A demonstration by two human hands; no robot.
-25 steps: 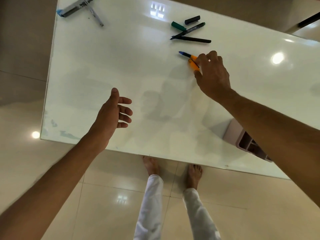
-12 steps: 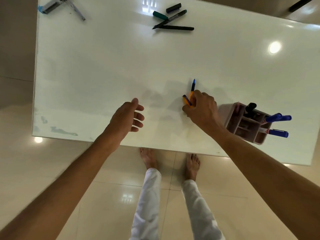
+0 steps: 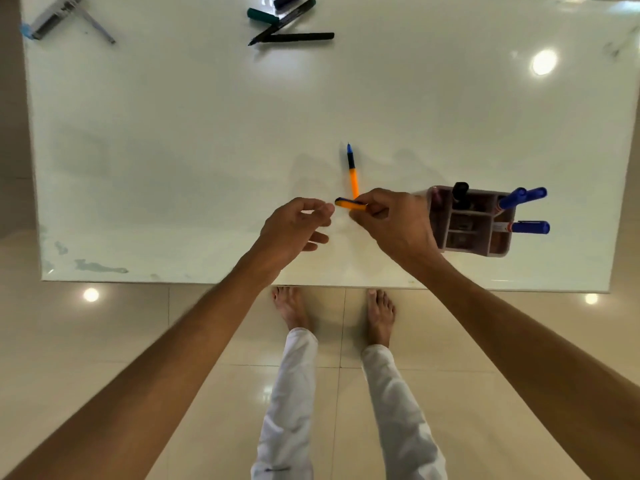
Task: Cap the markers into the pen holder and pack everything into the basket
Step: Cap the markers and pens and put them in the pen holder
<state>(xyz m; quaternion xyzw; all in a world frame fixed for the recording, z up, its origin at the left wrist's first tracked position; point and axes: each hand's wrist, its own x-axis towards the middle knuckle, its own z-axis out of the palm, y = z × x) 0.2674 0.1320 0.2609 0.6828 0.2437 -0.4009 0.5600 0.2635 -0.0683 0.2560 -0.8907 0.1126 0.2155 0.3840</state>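
My right hand (image 3: 393, 225) grips an uncapped orange marker (image 3: 353, 176) with a blue tip pointing away from me, together with its orange cap (image 3: 349, 204), which sticks out to the left. My left hand (image 3: 298, 228) hovers just left of the cap, fingers curled and apart, holding nothing. The pink pen holder (image 3: 446, 216) stands right of my right hand and holds blue-capped markers (image 3: 523, 197) and a black one (image 3: 460, 192). At the far edge lie two uncapped black markers (image 3: 294, 37), a green cap (image 3: 263, 16) and a black cap (image 3: 285, 0).
The white table (image 3: 173, 150) has its near edge just behind my hands. A grey metal tool (image 3: 59, 17) lies at the far left corner. My bare feet and white trousers show on the tiled floor below. No basket is in view.
My right hand has carried the orange marker and cap from the far middle of the table back toward the near edge beside the pen holder. My left hand has moved right, close to the cap.
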